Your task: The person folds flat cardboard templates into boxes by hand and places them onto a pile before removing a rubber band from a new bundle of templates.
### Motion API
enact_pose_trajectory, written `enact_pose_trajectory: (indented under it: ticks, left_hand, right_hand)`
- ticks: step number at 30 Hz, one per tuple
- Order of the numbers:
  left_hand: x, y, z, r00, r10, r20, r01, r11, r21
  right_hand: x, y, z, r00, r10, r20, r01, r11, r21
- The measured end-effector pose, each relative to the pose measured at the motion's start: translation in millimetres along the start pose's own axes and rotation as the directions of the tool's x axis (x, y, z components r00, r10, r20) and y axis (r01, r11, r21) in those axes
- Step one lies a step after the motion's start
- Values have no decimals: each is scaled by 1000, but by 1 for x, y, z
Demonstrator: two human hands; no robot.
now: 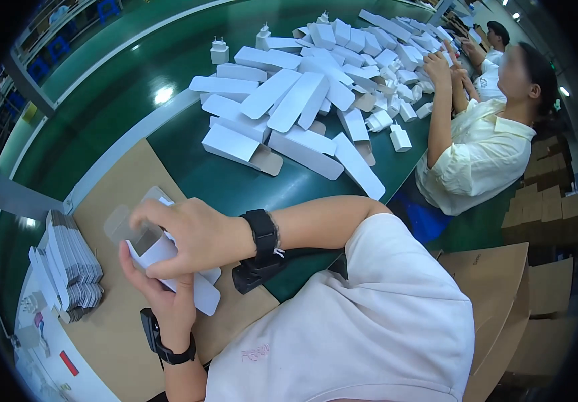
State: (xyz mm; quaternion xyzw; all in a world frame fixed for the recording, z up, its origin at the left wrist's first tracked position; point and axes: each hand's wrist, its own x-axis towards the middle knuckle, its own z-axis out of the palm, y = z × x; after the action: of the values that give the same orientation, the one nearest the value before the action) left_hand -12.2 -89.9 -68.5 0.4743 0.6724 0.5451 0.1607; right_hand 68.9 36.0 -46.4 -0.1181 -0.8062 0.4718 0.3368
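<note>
At left, thin folded cartons (73, 264) lie stacked. Left of centre, the left hand (171, 305) and right hand (205, 234) together clasp a smooth white card box (159, 252), open end toward upper left, long axis slanting down rightward.

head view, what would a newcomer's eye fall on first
Probably the heap of white boxes sprawling across the green tabletop, upper middle. Next, left of centre, the person's left hand and right hand hold an open white box over brown cardboard. A co-worker in a pale yellow shirt is at the upper right.
</note>
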Motion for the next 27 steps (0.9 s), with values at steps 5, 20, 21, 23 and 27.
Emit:
enact_pose_trajectory:
  ticks: [5,20,21,23,27]
  left_hand:
    - [-3,-8,-10,989,-137,48,144,968,-206]
    - [5,-4,-23,937,-209,279,327,803,-498]
    - [5,-7,-22,938,-233,257,334,803,-493]
    - [4,-12,-23,945,-144,294,272,843,-464]
    - [2,-15,-26,950,-79,303,207,884,-419]
  right_hand:
    - [1,16,11,998,-42,54,19,933,359]
    - [10,10,-14,919,152,364,-289,888,358]
    - [13,8,-17,902,176,393,-312,896,315]
    - [17,3,-19,881,199,428,-337,901,273]
    - [22,3,-21,853,256,454,-386,895,222]
